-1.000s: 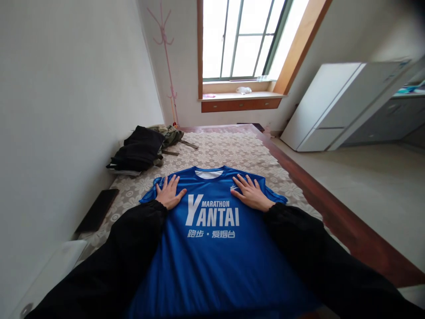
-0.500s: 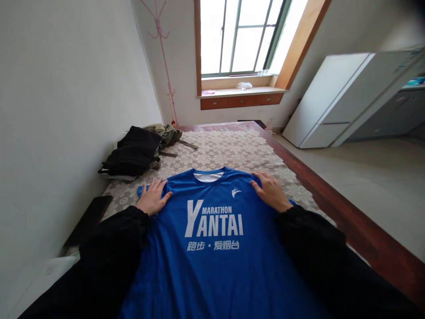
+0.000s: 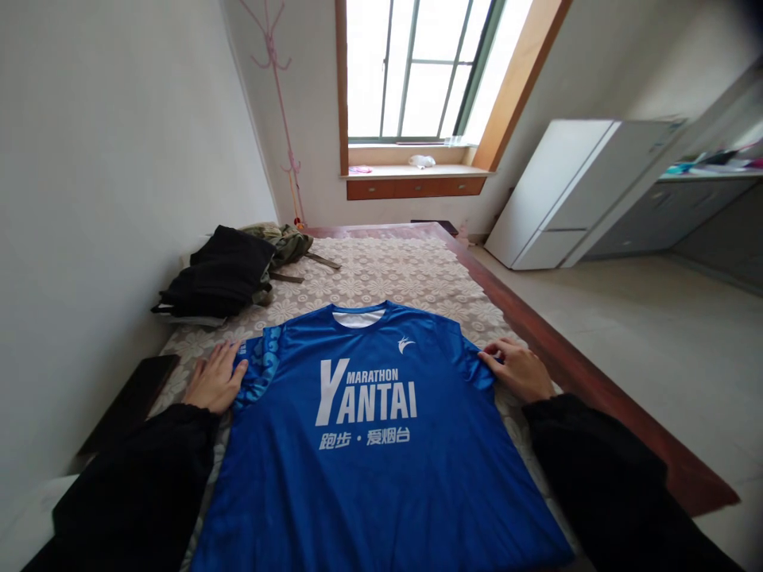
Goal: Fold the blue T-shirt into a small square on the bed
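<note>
A blue T-shirt (image 3: 369,492) with white MARATHON YANTAI lettering lies spread face up, its collar pointing away from me. My left hand (image 3: 214,380) rests at the end of the patterned left sleeve, fingers stretched out and flat, thumb over the cloth. At the opposite sleeve, my right hand (image 3: 520,370) has its thumb and curled fingers closed on the cuff edge. Beneath the shirt is a lace-patterned tablecloth (image 3: 405,270). The shirt's lower hem runs partly out of the picture.
A black bag (image 3: 220,266) and a greenish bag (image 3: 292,245) lie at the back left by the wall. A dark flat board (image 3: 128,397) is at the left edge. Reddish wooden table edge (image 3: 596,397) borders the right side. Beyond stand a white fridge (image 3: 554,191) and a pink coat rack (image 3: 280,95).
Both hands have moved outward from the shoulders to the sleeves, which are now spread wider. My right hand has closed on its sleeve's cuff. The view has turned slightly right.
</note>
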